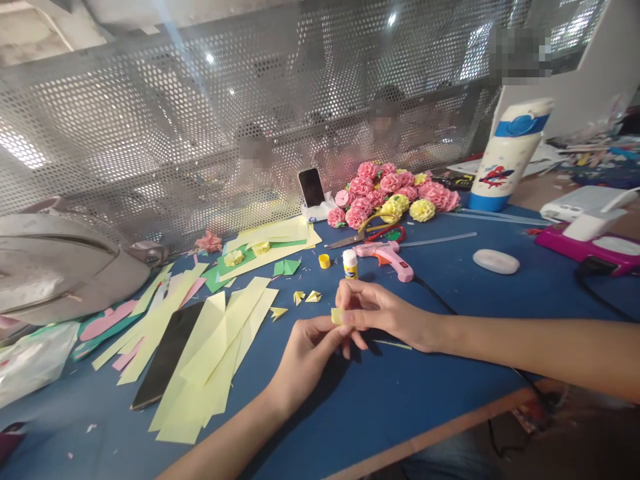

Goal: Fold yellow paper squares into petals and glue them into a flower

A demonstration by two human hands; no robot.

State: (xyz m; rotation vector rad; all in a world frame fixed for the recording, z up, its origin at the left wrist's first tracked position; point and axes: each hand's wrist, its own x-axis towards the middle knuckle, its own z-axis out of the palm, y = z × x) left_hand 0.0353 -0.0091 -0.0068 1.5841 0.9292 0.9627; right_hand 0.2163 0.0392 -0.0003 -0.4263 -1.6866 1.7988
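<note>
Over the blue table, my left hand [316, 350] and my right hand [373, 313] meet with fingertips pinched on a small piece of yellow paper [337, 316]. Fingers cover most of the piece, so its full shape is hidden. Just beyond them stands an uncapped glue stick [351, 265], its yellow cap [325, 261] lying to the left. Small folded yellow paper pieces [313, 297] lie left of the glue stick. Long yellow paper strips [220, 367] are spread left of my left hand. A thin yellow strip [393, 344] lies under my right hand.
Behind the glue stick are a pink glue gun [387, 257], scissors [360, 237] and a heap of pink and yellow paper flowers [385, 190]. A bottle [513, 157] and a magenta power strip [590, 247] stand right. A dark phone [167, 357] and a grey bag [65, 260] lie left.
</note>
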